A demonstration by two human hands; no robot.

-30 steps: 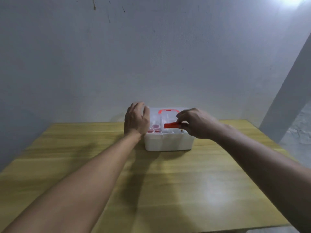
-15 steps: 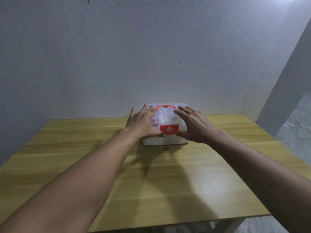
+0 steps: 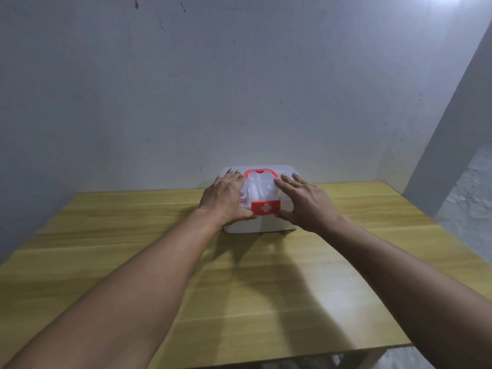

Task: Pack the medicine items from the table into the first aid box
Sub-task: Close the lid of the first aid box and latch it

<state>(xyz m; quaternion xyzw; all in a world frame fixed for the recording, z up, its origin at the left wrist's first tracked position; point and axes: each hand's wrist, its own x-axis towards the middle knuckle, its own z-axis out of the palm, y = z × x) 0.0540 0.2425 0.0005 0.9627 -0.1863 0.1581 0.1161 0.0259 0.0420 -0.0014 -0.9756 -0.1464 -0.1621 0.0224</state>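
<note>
Wooden surface (image 3: pixel 239 275): left hand (image 3: pixel 226 201) and right hand (image 3: pixel 306 203) spread flat on first aid box (image 3: pixel 266 226) lid. Closing step; latch (image 3: pixel 265 208) probably needs pressing next.

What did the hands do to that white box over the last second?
The right hand let go of the red latch, which swung down against the first aid box front. Both hands flattened; the left hand and the right now press the clear lid. The box stayed put on the table.
</note>
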